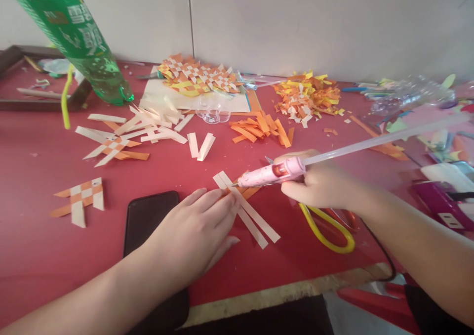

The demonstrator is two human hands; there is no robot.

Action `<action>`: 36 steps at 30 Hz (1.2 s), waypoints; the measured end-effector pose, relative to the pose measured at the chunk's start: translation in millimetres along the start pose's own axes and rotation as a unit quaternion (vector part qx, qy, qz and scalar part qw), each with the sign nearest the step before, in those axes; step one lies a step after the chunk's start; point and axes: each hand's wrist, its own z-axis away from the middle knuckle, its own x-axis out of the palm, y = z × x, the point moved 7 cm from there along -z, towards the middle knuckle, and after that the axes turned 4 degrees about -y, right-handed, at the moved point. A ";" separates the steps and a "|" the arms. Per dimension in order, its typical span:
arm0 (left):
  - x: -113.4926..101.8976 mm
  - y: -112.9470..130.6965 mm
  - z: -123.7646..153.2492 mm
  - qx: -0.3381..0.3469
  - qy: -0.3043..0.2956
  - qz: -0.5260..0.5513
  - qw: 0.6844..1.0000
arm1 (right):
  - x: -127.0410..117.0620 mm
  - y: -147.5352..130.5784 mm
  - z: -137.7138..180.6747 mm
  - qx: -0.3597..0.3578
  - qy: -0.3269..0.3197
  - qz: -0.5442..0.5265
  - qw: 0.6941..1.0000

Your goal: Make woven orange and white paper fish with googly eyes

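My right hand (314, 179) is closed around a pink glue gun (272, 172), with a long clear glue stick (374, 141) running out of its back end. The gun's nozzle touches or nearly touches crossed paper strips (255, 216), cream over orange, on the red table. My left hand (202, 221) presses the strips down with its fingertips, its thumb held apart; part of the orange paper is hidden under the fingers. Left of that hand lies a black phone (148, 219), partly covered by my forearm. Yellow-handled scissors (329, 231) rest below my right wrist.
Woven paper pieces (87, 196) lie at left, with loose cream strips (163, 127) and orange strips (262, 127) beyond. A green bottle (85, 43) stands by a dark tray (44, 105). Paper scraps (309, 95) are heaped near the wall; a purple power strip (440, 206) lies right.
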 end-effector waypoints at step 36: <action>-3.1 -2.5 0.6 -0.008 -0.005 0.025 1.000 | -12.3 -29.3 -7.3 -0.050 -0.020 0.133 0.990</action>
